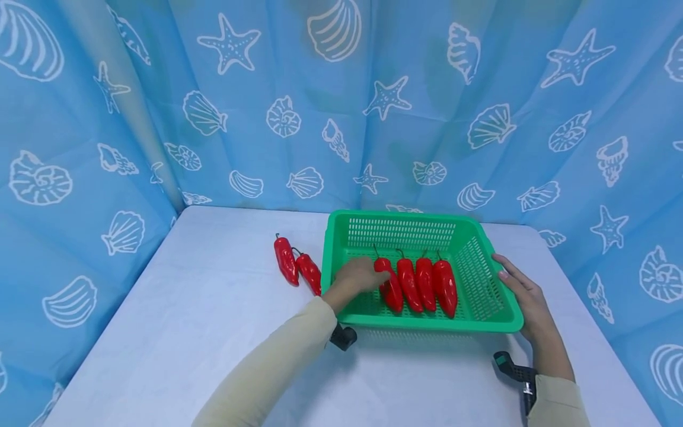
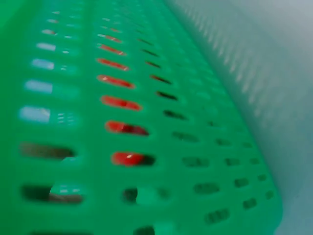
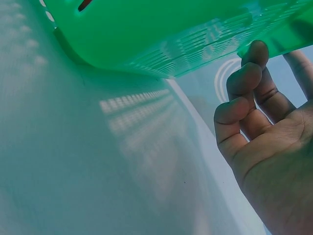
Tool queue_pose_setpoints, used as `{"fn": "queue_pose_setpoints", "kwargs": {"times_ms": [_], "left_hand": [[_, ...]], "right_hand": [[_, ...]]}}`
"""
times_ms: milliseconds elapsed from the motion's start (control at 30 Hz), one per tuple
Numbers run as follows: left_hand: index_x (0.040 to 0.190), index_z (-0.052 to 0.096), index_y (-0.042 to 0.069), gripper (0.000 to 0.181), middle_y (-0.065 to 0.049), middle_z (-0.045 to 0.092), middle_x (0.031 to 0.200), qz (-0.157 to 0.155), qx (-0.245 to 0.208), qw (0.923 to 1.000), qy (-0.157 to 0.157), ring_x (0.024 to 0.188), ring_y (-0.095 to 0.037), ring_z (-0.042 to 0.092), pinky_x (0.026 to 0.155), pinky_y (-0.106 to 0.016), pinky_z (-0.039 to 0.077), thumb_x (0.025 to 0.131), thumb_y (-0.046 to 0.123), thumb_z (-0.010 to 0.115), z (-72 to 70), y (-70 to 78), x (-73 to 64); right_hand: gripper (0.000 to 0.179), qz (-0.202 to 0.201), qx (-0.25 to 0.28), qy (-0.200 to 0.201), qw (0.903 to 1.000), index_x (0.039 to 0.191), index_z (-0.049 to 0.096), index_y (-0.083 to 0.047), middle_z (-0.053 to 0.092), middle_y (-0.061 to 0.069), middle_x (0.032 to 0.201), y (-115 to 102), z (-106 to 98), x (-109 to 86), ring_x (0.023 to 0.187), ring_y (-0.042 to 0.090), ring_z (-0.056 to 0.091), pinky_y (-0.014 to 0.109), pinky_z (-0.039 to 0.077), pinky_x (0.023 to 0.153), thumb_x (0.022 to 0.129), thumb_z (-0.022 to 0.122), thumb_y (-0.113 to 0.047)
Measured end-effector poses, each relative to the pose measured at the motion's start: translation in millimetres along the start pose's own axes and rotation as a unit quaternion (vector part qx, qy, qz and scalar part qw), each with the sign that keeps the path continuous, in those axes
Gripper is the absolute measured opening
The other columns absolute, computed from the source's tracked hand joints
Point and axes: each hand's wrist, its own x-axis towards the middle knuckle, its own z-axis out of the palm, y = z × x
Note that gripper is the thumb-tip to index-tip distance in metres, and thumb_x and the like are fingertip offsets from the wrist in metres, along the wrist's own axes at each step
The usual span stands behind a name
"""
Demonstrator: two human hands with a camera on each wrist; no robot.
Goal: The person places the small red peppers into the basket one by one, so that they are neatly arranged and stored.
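Observation:
A green plastic basket point(image 1: 405, 322) with slotted walls stands on the white table. Several glossy red peppers lie side by side in it, stems toward the far wall. My left hand point(image 1: 358, 276) reaches over the basket's left side and grips the leftmost red pepper point(image 1: 393, 296), covering part of it. In the left wrist view the basket wall point(image 2: 171, 137) fills most of the picture, with red showing through its slots, and hides the fingers. At the right side, my right hand point(image 1: 525, 293) holds the basket's rim; its curled fingers point(image 3: 237, 110) show in the right wrist view.
Two more red peppers, one farther left point(image 1: 286, 261) and one beside the basket point(image 1: 308, 273), lie on the table point(image 1: 229, 296). A blue curtain point(image 1: 320, 148) with white shells and starfish hangs behind the table and along both sides.

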Motion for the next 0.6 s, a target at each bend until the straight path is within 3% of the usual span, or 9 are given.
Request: {"fn": "queue_pose_setpoints", "kwargs": {"times_ms": [233, 333, 467, 600], "left_hand": [[0.07, 0.045, 0.012, 0.038, -0.003, 0.041, 0.052, 0.017, -0.045, 0.9988, -0.01, 0.045, -0.014, 0.039, 0.047, -0.025, 0.035, 0.095, 0.034, 0.065, -14.1, -1.9, -5.9], [0.07, 0.048, 0.012, 0.036, -0.002, 0.042, 0.053, 0.047, -0.064, 0.9969, -0.001, 0.047, -0.013, 0.04, 0.047, -0.026, 0.034, 0.097, 0.033, 0.062, -20.3, -3.2, -9.9], [0.088, 0.062, 0.011, 0.023, -0.003, 0.052, 0.062, 0.105, -0.103, 0.9889, 0.021, 0.056, -0.014, 0.049, 0.05, -0.026, 0.04, 0.098, 0.031, 0.06, -34.7, -4.2, -18.8], [0.108, 0.067, 0.008, 0.026, -0.006, 0.059, 0.076, 0.131, -0.13, 0.9808, 0.062, 0.067, -0.017, 0.056, 0.055, -0.027, 0.045, 0.099, 0.032, 0.059, -55.4, -8.1, -27.8]], "right_hand": [[0.053, -0.011, 0.0, -0.007, 0.9999, 0.152, 0.043, -0.032, 0.051, -0.014, 0.134, -1, 0, 0.5, 0.098, 0.004, 0.068, 0.029, 0.057, 0.075, 0.102, 0.058, -0.036], [0.052, -0.014, 0.009, -0.011, 0.9998, 0.152, 0.044, -0.032, 0.052, -0.015, 0.132, -1, 1, -0.2, 0.099, 0.004, 0.068, 0.03, 0.057, 0.075, 0.102, 0.058, -0.035], [0.052, -0.013, 0.013, -0.012, 0.9998, 0.152, 0.043, -0.032, 0.052, -0.014, 0.133, 0, 1, -1.4, 0.099, 0.004, 0.068, 0.03, 0.057, 0.075, 0.102, 0.057, -0.034], [0.052, -0.009, 0.007, -0.01, 0.9999, 0.152, 0.043, -0.033, 0.051, -0.013, 0.135, -1, 2, -1.4, 0.099, 0.003, 0.068, 0.03, 0.057, 0.075, 0.102, 0.057, -0.036]]}}
